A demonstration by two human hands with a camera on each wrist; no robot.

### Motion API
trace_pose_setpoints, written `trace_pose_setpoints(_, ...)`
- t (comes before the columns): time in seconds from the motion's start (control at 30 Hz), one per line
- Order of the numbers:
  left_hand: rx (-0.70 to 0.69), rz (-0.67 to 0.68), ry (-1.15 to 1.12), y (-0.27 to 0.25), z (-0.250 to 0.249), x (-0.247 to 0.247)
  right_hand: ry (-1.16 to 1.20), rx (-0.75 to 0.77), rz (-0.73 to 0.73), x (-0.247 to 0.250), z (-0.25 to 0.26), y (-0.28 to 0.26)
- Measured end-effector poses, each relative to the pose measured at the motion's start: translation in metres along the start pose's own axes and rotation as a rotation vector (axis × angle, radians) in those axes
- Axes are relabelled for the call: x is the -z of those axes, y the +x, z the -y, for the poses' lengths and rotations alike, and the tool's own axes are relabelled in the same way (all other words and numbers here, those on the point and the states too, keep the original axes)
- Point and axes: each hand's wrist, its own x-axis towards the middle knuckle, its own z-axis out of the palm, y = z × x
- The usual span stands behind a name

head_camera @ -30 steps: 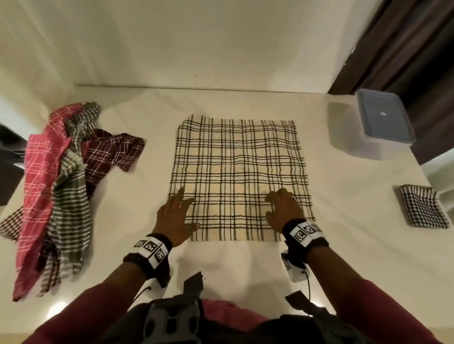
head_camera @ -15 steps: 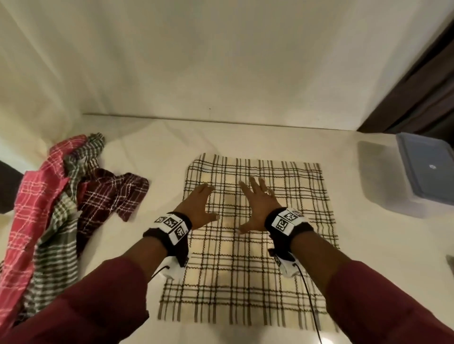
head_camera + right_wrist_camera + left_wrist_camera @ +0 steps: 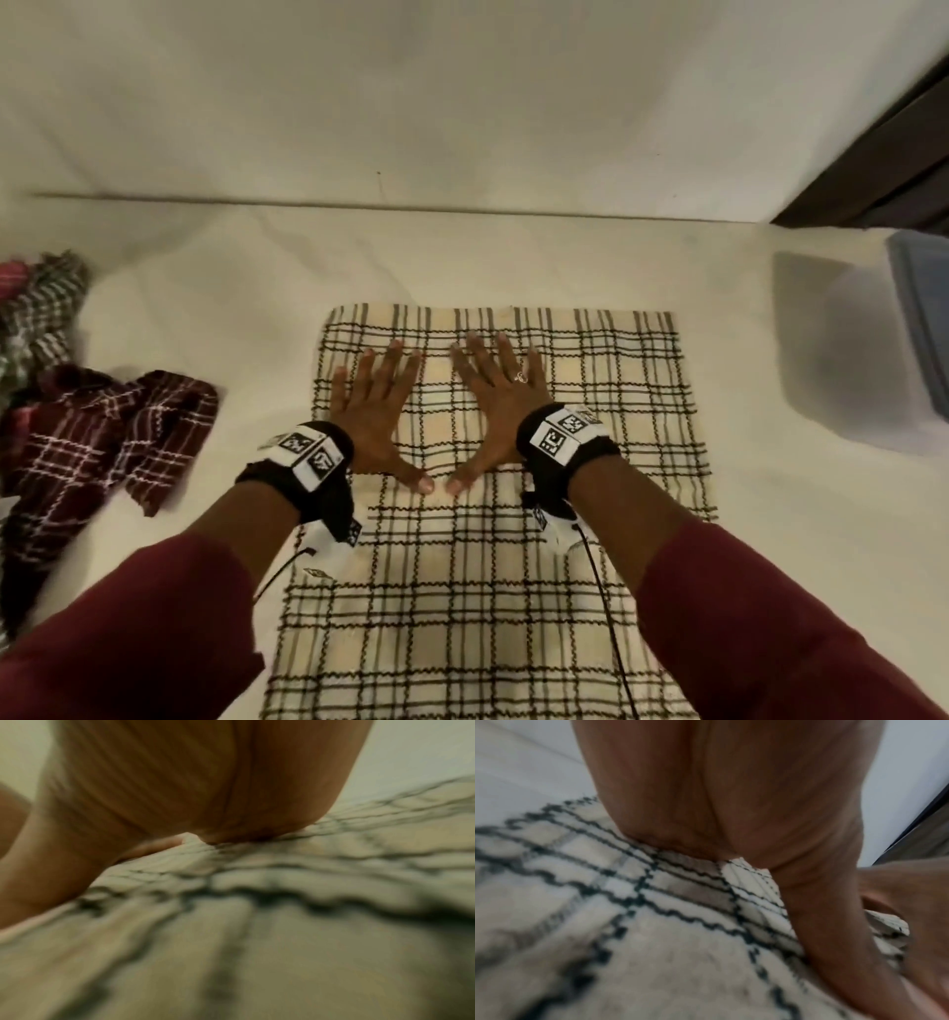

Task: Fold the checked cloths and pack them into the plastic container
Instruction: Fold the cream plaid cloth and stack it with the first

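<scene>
A cream cloth with black checks [image 3: 590,421] lies spread flat on the white surface in the head view. My left hand [image 3: 377,406] presses palm-down on its far left part, fingers straight and spread. My right hand [image 3: 500,395], wearing a ring, lies flat beside it, and the thumb tips nearly meet. The left wrist view shows the palm [image 3: 731,801] on the checked cloth [image 3: 628,923]; the right wrist view, blurred, shows the palm [image 3: 192,780] on the cloth [image 3: 282,923]. The plastic container [image 3: 919,329] with a grey-blue lid stands at the right edge.
A dark red checked cloth [image 3: 102,452] lies crumpled at the left, with a green-and-white checked cloth [image 3: 36,308] behind it at the frame edge. A wall rises behind the surface. A dark curtain [image 3: 883,169] hangs at the far right.
Both hands have slid from the cloth's near edge up to its far part and drawn closer together, flat on it throughout. The head view has tilted and moved forward.
</scene>
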Motion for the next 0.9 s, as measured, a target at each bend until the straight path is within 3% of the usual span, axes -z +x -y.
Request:
trace_pose_setpoints(0.23,-0.008,0.021,-0.026,-0.003,-0.001,0.007,0.171,-0.407,-0.080,0.017,-0.111,-0.067)
trace_pose_setpoints(0.33,0.001,0.051,-0.023,-0.007,-0.003,0.013,0.206,-0.495,-0.058,0.024,-0.116,-0.079)
trace_pose_setpoints(0.43,0.015,0.040,-0.018,-0.015,-0.006,0.016,0.183,-0.324,-0.096,0.027,-0.067,-0.070)
trace_pose_setpoints(0.53,0.037,-0.020,-0.005,-0.023,-0.014,0.020,0.159,-0.104,-0.045,0.022,-0.004,-0.053)
trace_pose_setpoints(0.63,0.061,-0.056,0.034,-0.025,-0.009,0.027,0.071,0.022,0.007,0.009,0.045,-0.036)
trace_pose_setpoints(0.77,0.070,-0.106,0.007,-0.018,0.018,0.045,0.005,0.044,0.077,-0.015,0.074,-0.025)
trace_pose_setpoints(0.9,0.102,-0.034,0.117,-0.005,0.037,0.061,0.026,0.041,0.054,-0.022,0.070,-0.028)
